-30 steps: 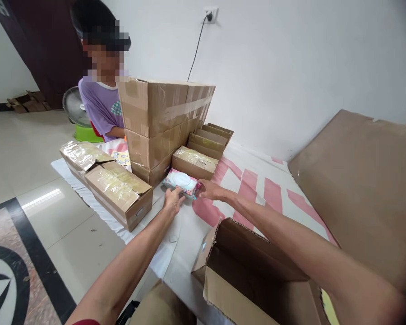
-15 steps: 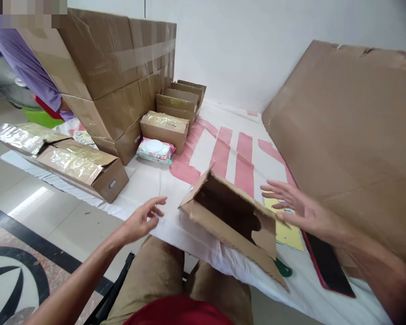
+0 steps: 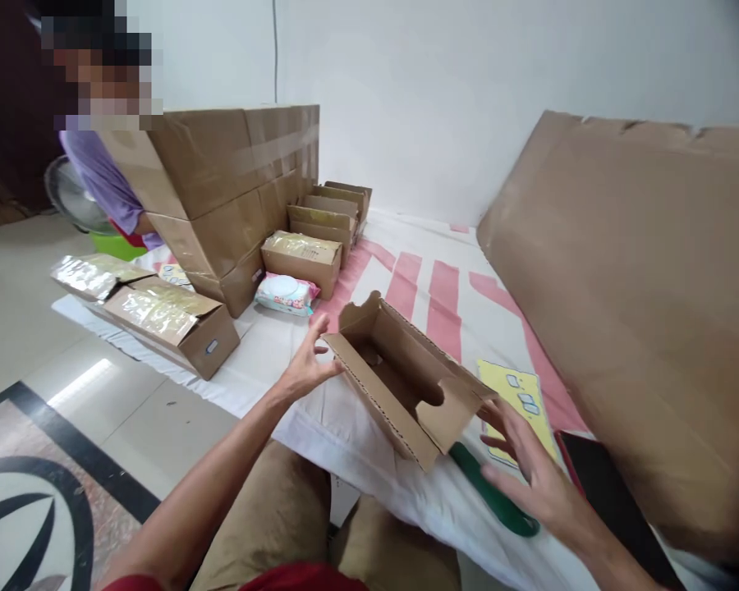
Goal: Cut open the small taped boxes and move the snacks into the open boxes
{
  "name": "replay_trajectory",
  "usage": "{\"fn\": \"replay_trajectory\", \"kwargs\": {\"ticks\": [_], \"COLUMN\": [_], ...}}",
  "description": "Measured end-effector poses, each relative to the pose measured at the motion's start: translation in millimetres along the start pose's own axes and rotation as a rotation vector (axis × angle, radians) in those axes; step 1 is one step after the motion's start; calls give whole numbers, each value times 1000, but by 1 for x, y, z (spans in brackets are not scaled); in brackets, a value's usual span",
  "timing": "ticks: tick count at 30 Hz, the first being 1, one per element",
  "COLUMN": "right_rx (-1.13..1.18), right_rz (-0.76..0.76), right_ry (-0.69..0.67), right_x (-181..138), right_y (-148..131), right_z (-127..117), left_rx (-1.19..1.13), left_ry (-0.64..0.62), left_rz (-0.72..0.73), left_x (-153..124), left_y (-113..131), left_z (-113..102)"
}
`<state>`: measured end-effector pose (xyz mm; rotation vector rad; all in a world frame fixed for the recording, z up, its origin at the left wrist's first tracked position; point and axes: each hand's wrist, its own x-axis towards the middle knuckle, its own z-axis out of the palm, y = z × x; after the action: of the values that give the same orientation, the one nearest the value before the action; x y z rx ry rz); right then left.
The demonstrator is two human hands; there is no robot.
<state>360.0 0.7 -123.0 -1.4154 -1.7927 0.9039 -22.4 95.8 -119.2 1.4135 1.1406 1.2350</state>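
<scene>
An open cardboard box stands at the table's front edge, its end flaps with notched cutouts raised and its inside showing. At its left end is my left hand, thumb and fingers apart beside the corner; whether the fingertips touch the cardboard I cannot tell. My right hand is at the right end with spread fingers, the upper ones close to the flap. Under that hand lies a long dark green object with a rounded end, partly hidden by the box. A yellow printed sheet lies just beyond.
Taped large cartons are stacked at the back left, with smaller boxes alongside. A wet-wipes pack and closed taped boxes sit left. A big cardboard sheet and a dark red-edged tablet are right. Another person is behind the cartons.
Both hands have moved in to the box's ends. The box has tipped more upright, its opening now facing up, and more of the green object shows. The view has tilted up.
</scene>
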Motion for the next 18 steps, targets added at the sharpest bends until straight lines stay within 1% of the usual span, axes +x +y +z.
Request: {"fn": "replay_trajectory", "kwargs": {"ticks": [2, 3, 5, 6, 7, 9, 12, 14, 16, 18], "right_rx": [-121, -151, -155, -148, -142, -127, -50, 40, 142, 226], "right_rz": [-9, -21, -61, -72, -74, -85, -177, -239, -261, -270], "right_ry": [93, 131, 211, 251, 286, 308, 193, 74, -48, -140], "right_x": [-7, -6, 3, 10, 18, 38, 80, 118, 158, 193], "right_y": [10, 10, 3, -3, -11, -27, -50, -63, -74, -81], "right_z": [16, 25, 44, 54, 64, 85, 117, 137, 155, 170], "left_rx": [-51, -88, -146, -148, -132, -72, -18, 17, 79, 138], "left_ry": [-16, -33, -49, -28, 22, 199, 483, 621, 703, 743], "left_rz": [1, 16, 67, 89, 106, 119, 121, 105, 54, -20], "left_x": [11, 15, 17, 16, 14, 6, -4, -8, -12, -18], "left_y": [3, 6, 10, 12, 12, 11, 5, 0, -6, -16], "left_z": [12, 19, 29, 31, 30, 19, -15, -39, -55, -60]}}
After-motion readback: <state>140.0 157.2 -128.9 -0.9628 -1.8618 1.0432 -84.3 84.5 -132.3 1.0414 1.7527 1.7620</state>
